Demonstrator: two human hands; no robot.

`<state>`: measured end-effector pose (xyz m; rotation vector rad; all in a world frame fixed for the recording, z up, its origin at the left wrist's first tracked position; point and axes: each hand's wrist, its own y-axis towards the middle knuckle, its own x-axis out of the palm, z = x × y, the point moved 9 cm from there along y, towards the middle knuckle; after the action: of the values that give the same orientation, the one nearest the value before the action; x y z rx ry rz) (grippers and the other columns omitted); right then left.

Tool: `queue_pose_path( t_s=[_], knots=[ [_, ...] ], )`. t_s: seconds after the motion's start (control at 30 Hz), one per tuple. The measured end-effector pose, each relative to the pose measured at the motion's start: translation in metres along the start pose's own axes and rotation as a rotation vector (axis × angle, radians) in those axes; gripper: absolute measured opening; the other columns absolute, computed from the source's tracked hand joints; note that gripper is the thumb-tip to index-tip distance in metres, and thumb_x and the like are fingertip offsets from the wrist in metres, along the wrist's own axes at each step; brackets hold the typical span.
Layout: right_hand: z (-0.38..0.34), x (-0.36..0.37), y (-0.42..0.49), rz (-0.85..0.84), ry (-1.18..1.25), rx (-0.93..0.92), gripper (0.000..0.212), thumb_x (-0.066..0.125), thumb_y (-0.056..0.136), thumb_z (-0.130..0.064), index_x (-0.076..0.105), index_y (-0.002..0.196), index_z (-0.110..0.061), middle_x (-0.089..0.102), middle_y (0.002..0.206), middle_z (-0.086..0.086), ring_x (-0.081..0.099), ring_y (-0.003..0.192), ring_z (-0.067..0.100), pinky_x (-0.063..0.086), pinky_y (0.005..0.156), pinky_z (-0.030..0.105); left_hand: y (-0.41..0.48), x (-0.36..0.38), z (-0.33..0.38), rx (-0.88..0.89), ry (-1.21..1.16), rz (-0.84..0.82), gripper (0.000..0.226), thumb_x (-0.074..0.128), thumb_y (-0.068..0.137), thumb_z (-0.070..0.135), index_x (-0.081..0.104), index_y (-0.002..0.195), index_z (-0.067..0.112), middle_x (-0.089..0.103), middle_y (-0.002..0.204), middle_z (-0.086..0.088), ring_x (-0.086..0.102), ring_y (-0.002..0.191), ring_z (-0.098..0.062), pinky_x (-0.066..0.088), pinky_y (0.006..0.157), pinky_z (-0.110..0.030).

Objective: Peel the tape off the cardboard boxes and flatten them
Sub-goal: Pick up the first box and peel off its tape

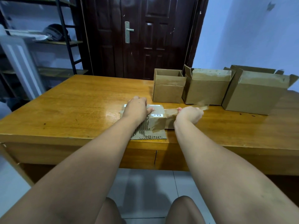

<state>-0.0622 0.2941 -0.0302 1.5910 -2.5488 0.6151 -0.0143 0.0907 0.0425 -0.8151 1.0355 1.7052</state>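
My left hand (137, 108) presses flat on the small brown cardboard box (156, 120); my right hand (189, 114) fists its blurred brown tape strip (203, 106).

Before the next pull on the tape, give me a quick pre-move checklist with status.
1. Left hand pressing down the small brown cardboard box near the table edge: ok.
2. Right hand gripping the brown tape strip: ok, though blurred.
3. Tape fully off the box: cannot tell.
4. Pull path to the right free of the three open cardboard boxes standing behind: ok, close.
5. Box fully on the wooden table: ok, its torn flap reaches the front edge.
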Motion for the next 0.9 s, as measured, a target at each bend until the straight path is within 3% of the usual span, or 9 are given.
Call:
queue_pose_path(
  t_s=[0.1,0.17,0.27,0.33,0.4,0.6,0.67,0.77,0.9],
  knots=[
    [-0.016,-0.03,-0.015,0.212,-0.02,-0.117,0.033,0.036,0.102,-0.029,0.052,0.124,-0.011,0.06,0.11,0.005,0.059,0.096,0.022,0.049,0.082,0.032,0.0,0.0,-0.001,0.004,-0.001,0.002,0.034,0.057,0.091,0.043,0.059,0.106,0.013,0.054,0.112,-0.007,0.054,0.104,-0.027,0.051,0.09,-0.037],
    [-0.029,-0.026,-0.024,0.139,-0.217,-0.247,0.023,0.045,0.099,-0.021,0.057,0.118,-0.019,0.059,0.114,0.004,0.058,0.092,0.018,0.052,0.078,0.029,0.0,0.0,-0.001,0.003,0.008,0.006,0.033,0.057,0.091,0.043,0.059,0.106,0.013,0.055,0.112,-0.008,0.053,0.105,-0.027,0.05,0.09,-0.037],
    [-0.034,0.008,-0.042,-0.133,-0.788,-0.513,0.039,0.053,0.093,-0.003,0.056,0.128,-0.021,0.041,0.136,0.004,0.051,0.09,0.011,0.045,0.063,0.016,0.0,0.0,0.0,0.003,0.013,0.016,0.034,0.057,0.091,0.044,0.059,0.106,0.013,0.055,0.112,-0.007,0.053,0.105,-0.027,0.05,0.089,-0.037],
    [-0.023,0.026,-0.054,-0.261,-1.171,-0.663,0.044,0.058,0.091,-0.004,0.056,0.133,-0.02,0.031,0.147,0.005,0.049,0.118,0.02,0.052,0.088,0.028,0.0,0.0,0.0,0.0,0.015,0.018,0.035,0.057,0.091,0.044,0.059,0.107,0.013,0.054,0.112,-0.007,0.053,0.106,-0.027,0.05,0.089,-0.038],
    [-0.015,0.032,-0.057,-0.313,-1.352,-0.786,0.041,0.061,0.091,-0.012,0.058,0.132,-0.019,0.029,0.152,0.006,0.037,0.136,0.027,0.043,0.107,0.04,0.0,0.0,0.0,0.001,0.014,0.018,0.035,0.056,0.092,0.043,0.059,0.108,0.013,0.054,0.113,-0.007,0.053,0.107,-0.027,0.05,0.09,-0.038],
    [-0.015,0.022,-0.055,-0.29,-1.279,-0.769,0.025,0.05,0.1,-0.021,0.066,0.118,-0.016,0.053,0.132,0.006,0.056,0.113,0.021,0.048,0.087,0.031,0.0,0.0,0.0,-0.006,0.012,0.012,0.034,0.056,0.092,0.044,0.058,0.108,0.014,0.053,0.113,-0.007,0.053,0.106,-0.027,0.051,0.089,-0.038],
    [-0.026,0.002,-0.046,-0.122,-1.076,-0.676,0.024,0.047,0.101,-0.017,0.065,0.116,-0.015,0.062,0.12,0.007,0.06,0.102,0.019,0.046,0.079,0.025,0.0,0.0,0.0,0.002,0.013,0.011,0.033,0.055,0.092,0.044,0.058,0.107,0.014,0.053,0.111,-0.006,0.053,0.106,-0.027,0.051,0.088,-0.038],
    [-0.039,-0.034,-0.034,0.075,-0.766,-0.52,0.024,0.044,0.102,-0.015,0.06,0.119,-0.01,0.064,0.113,0.009,0.062,0.104,0.021,0.043,0.078,0.023,0.0,0.001,-0.001,0.002,0.012,0.005,0.032,0.055,0.092,0.044,0.058,0.106,0.015,0.052,0.109,-0.005,0.053,0.106,-0.027,0.051,0.088,-0.037],
    [-0.038,-0.021,-0.045,-0.036,-0.764,-0.595,0.033,0.041,0.102,-0.011,0.05,0.133,-0.018,0.061,0.115,0.004,0.06,0.106,0.019,0.048,0.086,0.029,0.001,0.0,0.0,0.007,0.022,0.009,0.034,0.055,0.092,0.044,0.058,0.108,0.014,0.053,0.112,-0.007,0.053,0.107,-0.027,0.051,0.088,-0.036]
  ],
)
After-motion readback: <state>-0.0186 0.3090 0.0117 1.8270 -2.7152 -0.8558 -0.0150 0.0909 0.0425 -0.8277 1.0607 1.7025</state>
